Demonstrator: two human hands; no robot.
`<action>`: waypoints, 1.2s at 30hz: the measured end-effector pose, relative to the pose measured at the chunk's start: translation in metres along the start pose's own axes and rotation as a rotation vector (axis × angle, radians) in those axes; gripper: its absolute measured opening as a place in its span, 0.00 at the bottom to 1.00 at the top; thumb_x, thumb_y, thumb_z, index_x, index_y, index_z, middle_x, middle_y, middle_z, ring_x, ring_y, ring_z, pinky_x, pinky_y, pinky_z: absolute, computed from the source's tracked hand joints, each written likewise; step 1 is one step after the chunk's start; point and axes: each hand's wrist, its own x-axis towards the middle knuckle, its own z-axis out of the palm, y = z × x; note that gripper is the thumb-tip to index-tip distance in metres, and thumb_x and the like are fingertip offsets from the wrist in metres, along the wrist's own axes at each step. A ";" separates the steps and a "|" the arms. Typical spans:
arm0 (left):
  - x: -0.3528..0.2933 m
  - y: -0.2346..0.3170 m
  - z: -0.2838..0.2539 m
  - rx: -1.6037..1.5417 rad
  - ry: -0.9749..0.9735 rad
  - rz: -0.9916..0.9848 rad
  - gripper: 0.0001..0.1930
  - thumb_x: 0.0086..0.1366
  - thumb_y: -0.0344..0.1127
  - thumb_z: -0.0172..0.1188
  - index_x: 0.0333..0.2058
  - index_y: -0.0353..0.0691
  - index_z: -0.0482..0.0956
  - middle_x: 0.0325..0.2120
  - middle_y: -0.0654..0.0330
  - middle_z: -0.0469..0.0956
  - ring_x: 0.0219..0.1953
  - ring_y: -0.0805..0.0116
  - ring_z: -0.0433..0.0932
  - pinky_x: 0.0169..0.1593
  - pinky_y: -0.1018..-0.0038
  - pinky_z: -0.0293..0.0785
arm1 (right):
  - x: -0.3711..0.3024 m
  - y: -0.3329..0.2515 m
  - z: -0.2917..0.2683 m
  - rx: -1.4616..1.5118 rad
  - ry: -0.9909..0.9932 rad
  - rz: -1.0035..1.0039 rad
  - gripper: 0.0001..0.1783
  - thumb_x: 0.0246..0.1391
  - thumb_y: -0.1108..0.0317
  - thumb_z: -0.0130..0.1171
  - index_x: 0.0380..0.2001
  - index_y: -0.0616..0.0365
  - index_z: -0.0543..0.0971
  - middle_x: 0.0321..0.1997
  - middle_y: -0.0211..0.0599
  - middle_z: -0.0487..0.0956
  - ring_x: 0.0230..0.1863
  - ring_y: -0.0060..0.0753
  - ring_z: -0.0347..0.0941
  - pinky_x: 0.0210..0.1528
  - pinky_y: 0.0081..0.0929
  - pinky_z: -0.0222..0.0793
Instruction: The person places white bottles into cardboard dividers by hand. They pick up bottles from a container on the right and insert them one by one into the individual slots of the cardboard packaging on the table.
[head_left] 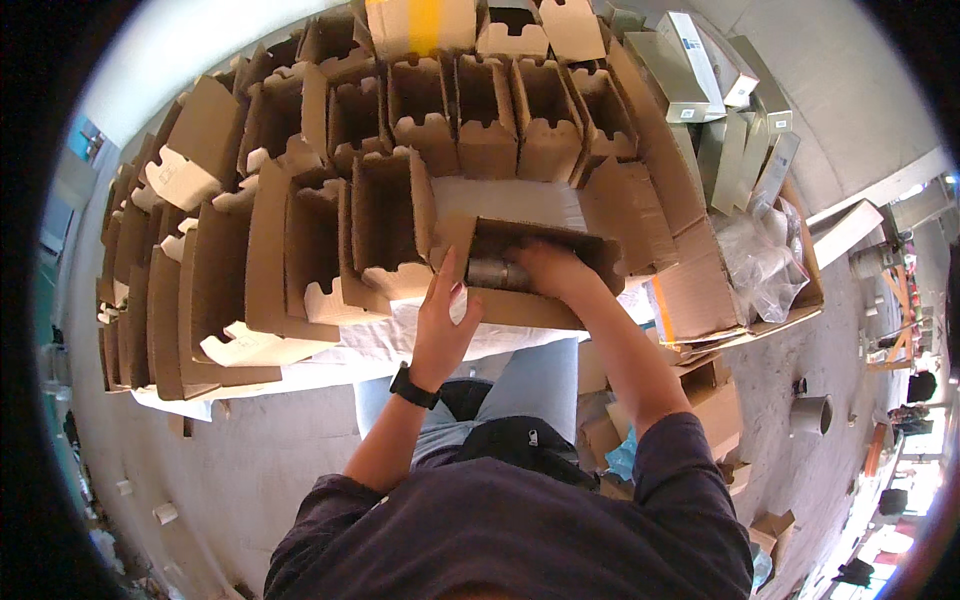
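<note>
Reaching inside an oblong cardboard box [520, 308]

The right hand [548, 268] is beside a dull grey cylinder [490, 273] lying inside, its grip hidden. The left hand [446, 310], fingers extended, touches the box's left end. Notched, corrugated boxes [270, 240] stand left and far; crumpled clear plastic [758, 262] lies right.

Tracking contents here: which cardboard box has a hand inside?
The box straight ahead of the person: the right hand reaches inside, by a grey cylinder; the left hand at its left end. No hand is in the others.
</note>
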 end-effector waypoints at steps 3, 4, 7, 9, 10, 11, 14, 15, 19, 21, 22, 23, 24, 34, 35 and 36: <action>-0.001 -0.006 -0.002 -0.006 -0.007 -0.003 0.35 0.63 0.29 0.55 0.67 0.37 0.54 0.62 0.42 0.63 0.61 0.50 0.68 0.62 0.64 0.69 | -0.042 -0.031 -0.038 0.247 0.228 -0.020 0.29 0.50 0.77 0.59 0.57 0.48 0.74 0.55 0.43 0.77 0.58 0.51 0.71 0.59 0.40 0.69; -0.001 -0.006 -0.002 -0.007 -0.008 -0.006 0.35 0.63 0.29 0.55 0.67 0.37 0.54 0.62 0.42 0.63 0.62 0.50 0.68 0.62 0.64 0.68 | -0.052 -0.037 -0.044 0.371 0.309 -0.022 0.28 0.51 0.77 0.58 0.57 0.49 0.74 0.55 0.42 0.77 0.58 0.51 0.71 0.59 0.39 0.68; 0.001 -0.004 -0.003 0.006 -0.013 0.000 0.34 0.63 0.30 0.55 0.67 0.38 0.54 0.63 0.42 0.62 0.62 0.50 0.67 0.62 0.63 0.67 | -0.081 -0.037 -0.051 0.545 0.723 -0.111 0.17 0.54 0.77 0.55 0.48 0.54 0.78 0.53 0.47 0.77 0.55 0.51 0.73 0.54 0.41 0.71; 0.001 -0.002 -0.003 0.036 -0.015 0.021 0.34 0.64 0.30 0.55 0.68 0.38 0.54 0.63 0.43 0.62 0.63 0.50 0.66 0.62 0.63 0.67 | -0.096 -0.020 -0.039 0.457 1.085 -0.022 0.15 0.56 0.77 0.56 0.47 0.55 0.78 0.50 0.44 0.78 0.51 0.45 0.76 0.51 0.35 0.73; 0.001 -0.002 -0.002 0.028 -0.017 0.021 0.34 0.64 0.30 0.55 0.67 0.38 0.54 0.64 0.43 0.61 0.63 0.50 0.66 0.62 0.63 0.67 | -0.105 -0.012 -0.031 0.569 1.207 0.082 0.12 0.58 0.77 0.54 0.45 0.57 0.78 0.48 0.42 0.79 0.49 0.40 0.76 0.49 0.33 0.73; 0.001 -0.003 -0.001 0.020 -0.017 0.021 0.34 0.64 0.30 0.54 0.67 0.38 0.54 0.64 0.43 0.61 0.64 0.50 0.65 0.62 0.63 0.67 | -0.113 -0.005 -0.023 0.681 1.327 0.187 0.10 0.61 0.76 0.53 0.44 0.59 0.78 0.46 0.41 0.79 0.46 0.35 0.77 0.47 0.30 0.74; -0.001 -0.003 -0.001 0.017 -0.015 0.016 0.34 0.64 0.30 0.54 0.68 0.38 0.54 0.64 0.43 0.61 0.64 0.50 0.65 0.62 0.63 0.67 | -0.126 0.005 -0.003 0.814 1.274 0.390 0.08 0.64 0.75 0.49 0.43 0.61 0.77 0.42 0.38 0.79 0.43 0.27 0.76 0.43 0.25 0.75; 0.000 -0.002 -0.001 0.017 -0.014 0.017 0.34 0.64 0.30 0.54 0.68 0.38 0.54 0.64 0.43 0.61 0.64 0.50 0.65 0.62 0.63 0.67 | -0.127 0.005 0.003 0.851 1.272 0.380 0.09 0.65 0.75 0.49 0.44 0.62 0.77 0.42 0.38 0.79 0.42 0.27 0.76 0.43 0.25 0.75; 0.001 -0.002 -0.001 0.033 -0.017 0.007 0.34 0.64 0.30 0.53 0.68 0.38 0.53 0.64 0.43 0.61 0.63 0.50 0.66 0.62 0.63 0.67 | -0.123 0.000 0.016 0.877 1.246 0.359 0.11 0.63 0.76 0.50 0.47 0.61 0.76 0.45 0.40 0.78 0.45 0.30 0.76 0.46 0.27 0.75; 0.001 -0.001 -0.001 0.017 -0.011 0.000 0.34 0.64 0.30 0.53 0.68 0.38 0.53 0.64 0.43 0.61 0.63 0.50 0.66 0.62 0.63 0.67 | -0.122 -0.006 0.010 0.670 1.245 0.332 0.13 0.62 0.77 0.51 0.49 0.60 0.75 0.47 0.42 0.77 0.47 0.33 0.75 0.48 0.29 0.74; 0.001 -0.002 -0.002 0.022 -0.010 -0.001 0.34 0.64 0.30 0.53 0.68 0.38 0.53 0.64 0.43 0.61 0.63 0.51 0.66 0.62 0.63 0.67 | -0.124 -0.011 0.003 0.605 1.184 0.311 0.18 0.59 0.76 0.54 0.53 0.57 0.75 0.56 0.46 0.72 0.55 0.42 0.72 0.53 0.33 0.72; 0.000 -0.002 -0.002 0.027 -0.009 -0.001 0.34 0.64 0.30 0.53 0.68 0.38 0.54 0.64 0.43 0.61 0.63 0.51 0.66 0.62 0.63 0.67 | -0.122 -0.017 -0.005 0.525 1.174 0.304 0.19 0.59 0.75 0.55 0.54 0.57 0.74 0.59 0.47 0.70 0.57 0.45 0.70 0.55 0.34 0.70; 0.000 -0.003 -0.001 0.029 -0.011 -0.001 0.34 0.64 0.30 0.53 0.68 0.38 0.54 0.64 0.43 0.61 0.63 0.51 0.66 0.62 0.63 0.67 | -0.118 -0.022 -0.013 0.442 1.165 0.302 0.20 0.59 0.75 0.56 0.55 0.56 0.74 0.61 0.48 0.68 0.59 0.47 0.69 0.56 0.36 0.69; 0.002 0.000 -0.001 0.005 -0.022 -0.030 0.34 0.64 0.30 0.53 0.68 0.38 0.54 0.63 0.43 0.62 0.64 0.50 0.66 0.62 0.62 0.68 | -0.109 -0.022 -0.004 0.488 1.085 0.312 0.18 0.55 0.76 0.58 0.50 0.57 0.74 0.67 0.50 0.62 0.62 0.53 0.65 0.57 0.38 0.69; 0.002 -0.002 -0.001 0.005 -0.021 -0.030 0.34 0.64 0.30 0.53 0.68 0.38 0.53 0.63 0.43 0.62 0.64 0.50 0.65 0.62 0.62 0.68 | -0.109 -0.023 -0.004 0.496 1.083 0.309 0.17 0.55 0.77 0.58 0.48 0.57 0.75 0.66 0.50 0.62 0.62 0.53 0.65 0.56 0.37 0.70; 0.002 -0.003 -0.001 0.004 -0.018 -0.028 0.34 0.64 0.30 0.53 0.68 0.38 0.53 0.63 0.42 0.62 0.64 0.50 0.65 0.62 0.62 0.68 | -0.109 -0.023 -0.004 0.499 1.080 0.310 0.16 0.54 0.77 0.58 0.48 0.58 0.75 0.66 0.50 0.62 0.62 0.53 0.66 0.55 0.37 0.71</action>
